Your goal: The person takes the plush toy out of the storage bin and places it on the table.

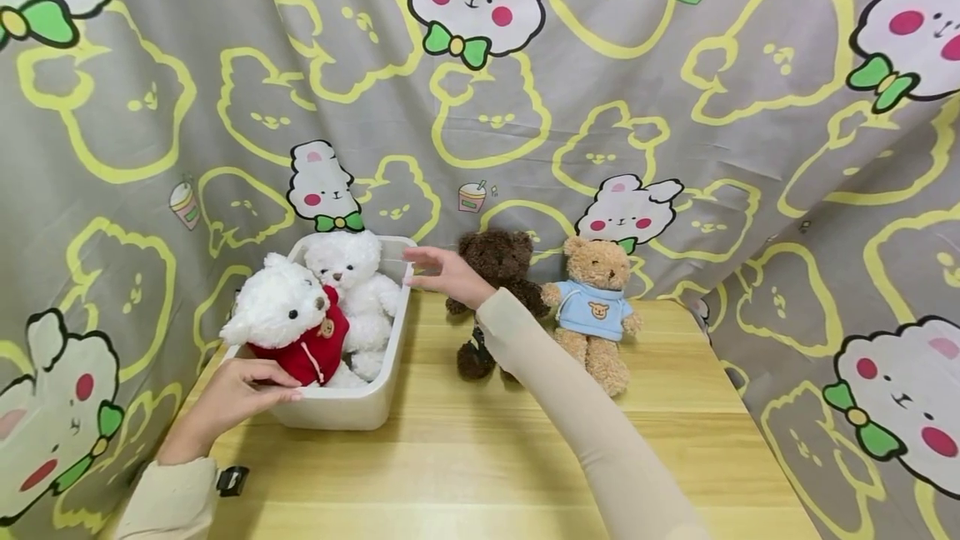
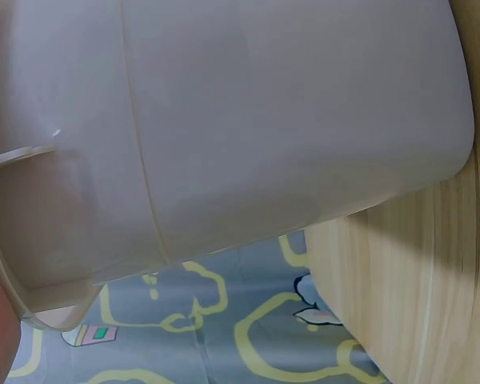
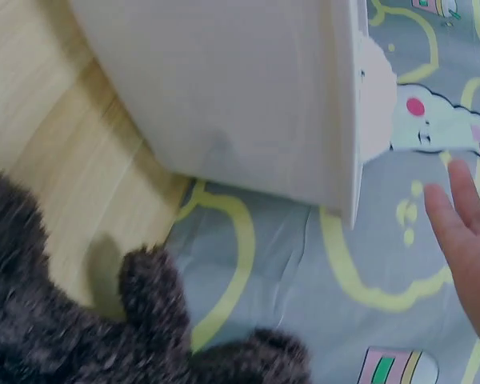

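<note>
A white storage bin stands at the left on the table, its outer wall filling most of the left wrist view. Inside sit two white teddy bears: one in a red top leans at the front left, and a plain one sits behind. My left hand grips the bin's front-left rim, close to the red top; its fingertips are partly hidden. Over the bin's right rim my right hand hovers with fingers extended, holding nothing. In the right wrist view its fingers are spread apart from the bin.
Right of the bin, a dark brown teddy bear sits partly behind my right forearm. Beside it is a tan teddy bear in a blue top. A patterned curtain closes off the back and sides of the wooden table.
</note>
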Demonstrator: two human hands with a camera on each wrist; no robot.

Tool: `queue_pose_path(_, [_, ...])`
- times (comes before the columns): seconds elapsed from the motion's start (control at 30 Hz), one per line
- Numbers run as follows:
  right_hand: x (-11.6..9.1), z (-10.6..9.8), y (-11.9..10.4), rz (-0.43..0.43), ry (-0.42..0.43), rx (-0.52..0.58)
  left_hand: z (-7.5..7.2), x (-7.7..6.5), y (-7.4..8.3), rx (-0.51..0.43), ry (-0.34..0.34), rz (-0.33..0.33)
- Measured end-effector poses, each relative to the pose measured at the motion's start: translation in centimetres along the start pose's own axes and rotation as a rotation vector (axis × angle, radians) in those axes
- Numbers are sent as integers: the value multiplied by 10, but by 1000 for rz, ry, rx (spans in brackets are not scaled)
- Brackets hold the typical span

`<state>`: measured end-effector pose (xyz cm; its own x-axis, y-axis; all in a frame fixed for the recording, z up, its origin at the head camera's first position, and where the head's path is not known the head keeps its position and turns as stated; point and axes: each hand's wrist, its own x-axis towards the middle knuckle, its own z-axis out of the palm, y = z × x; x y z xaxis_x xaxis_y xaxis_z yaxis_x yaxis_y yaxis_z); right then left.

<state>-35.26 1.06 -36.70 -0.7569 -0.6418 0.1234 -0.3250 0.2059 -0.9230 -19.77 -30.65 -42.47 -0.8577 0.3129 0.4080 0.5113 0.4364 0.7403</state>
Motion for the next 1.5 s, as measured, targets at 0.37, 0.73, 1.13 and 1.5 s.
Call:
queue_pose_path(0.37, [49, 34, -11, 50, -195, -55, -1, 0, -1, 30, 3, -14])
queue_pose_path(0.73, [72, 78, -13, 101, -256, -55, 1, 2, 2, 54, 17, 42])
queue_pose_path(1.13, [93, 114, -23, 177, -275, -57, -5, 1, -3, 61, 26, 118])
queue_pose_path(1.5, [99, 136, -20, 199, -193, -50, -3, 4, -3, 37, 26, 207])
